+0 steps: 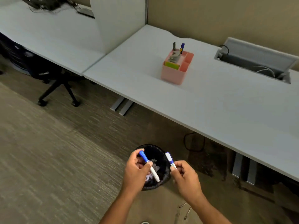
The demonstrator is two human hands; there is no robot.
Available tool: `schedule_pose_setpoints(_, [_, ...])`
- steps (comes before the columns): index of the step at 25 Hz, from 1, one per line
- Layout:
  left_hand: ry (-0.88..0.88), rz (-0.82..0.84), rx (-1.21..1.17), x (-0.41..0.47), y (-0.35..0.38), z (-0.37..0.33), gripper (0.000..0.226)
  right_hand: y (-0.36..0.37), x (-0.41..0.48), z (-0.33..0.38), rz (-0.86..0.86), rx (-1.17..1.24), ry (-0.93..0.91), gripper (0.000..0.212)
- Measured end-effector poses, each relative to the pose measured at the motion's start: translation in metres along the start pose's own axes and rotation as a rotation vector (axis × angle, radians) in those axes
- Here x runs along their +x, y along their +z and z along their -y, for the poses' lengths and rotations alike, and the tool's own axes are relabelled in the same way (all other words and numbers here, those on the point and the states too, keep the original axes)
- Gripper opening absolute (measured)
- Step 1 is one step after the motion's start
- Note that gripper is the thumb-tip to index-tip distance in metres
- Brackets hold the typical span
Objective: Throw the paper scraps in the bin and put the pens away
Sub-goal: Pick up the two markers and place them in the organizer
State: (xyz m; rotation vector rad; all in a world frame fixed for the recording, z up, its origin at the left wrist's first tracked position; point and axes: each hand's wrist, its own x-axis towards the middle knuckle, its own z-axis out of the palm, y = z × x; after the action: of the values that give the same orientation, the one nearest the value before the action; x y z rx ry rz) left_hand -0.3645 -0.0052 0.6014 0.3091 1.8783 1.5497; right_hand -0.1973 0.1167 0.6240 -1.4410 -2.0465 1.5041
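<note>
Hands: left hand point(137, 171) and right hand point(184, 177) each hold a pen over the bin point(146, 147).
Box point(174, 73): up on the desk point(226, 102), far ahead, nearer the right hand.

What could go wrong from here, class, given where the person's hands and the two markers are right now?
1. Both markers, one in the left hand and one in the right hand, are held directly above the open bin; a slip could drop a marker among the paper scraps.
2. The pink organizer stands far back on the desk, so the carry is long.
</note>
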Motion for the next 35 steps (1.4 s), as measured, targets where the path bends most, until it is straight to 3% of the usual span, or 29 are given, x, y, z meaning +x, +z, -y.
schedule_pose_setpoints(3, [0.104, 0.023, 0.105, 0.010, -0.015, -0.046, 0.075, -0.004, -0.001, 0.047, -0.030, 0.076, 0.004, 0.008])
schedule_pose_setpoints(12, [0.244, -0.018, 0.133, 0.050, 0.035, -0.174, 0.056, -0.063, 0.058, 0.132, -0.161, 0.122, -0.043, 0.007])
schedule_pose_setpoints(21, [0.238, -0.178, 0.188, 0.157, 0.145, -0.271, 0.039, -0.154, 0.218, 0.189, -0.186, 0.275, -0.070, 0.003])
schedule_pose_setpoints(24, [0.302, -0.228, 0.287, 0.194, 0.176, -0.307, 0.036, -0.181, 0.271, 0.218, -0.176, 0.282, -0.114, 0.017])
schedule_pose_setpoints(30, [0.447, -0.255, 0.386, 0.243, 0.221, -0.359, 0.035, -0.214, 0.338, 0.247, -0.191, 0.330, -0.188, 0.071])
schedule_pose_setpoints(35, [0.507, -0.298, 0.410, 0.272, 0.237, -0.389, 0.031, -0.231, 0.376, 0.253, -0.221, 0.307, -0.201, 0.071])
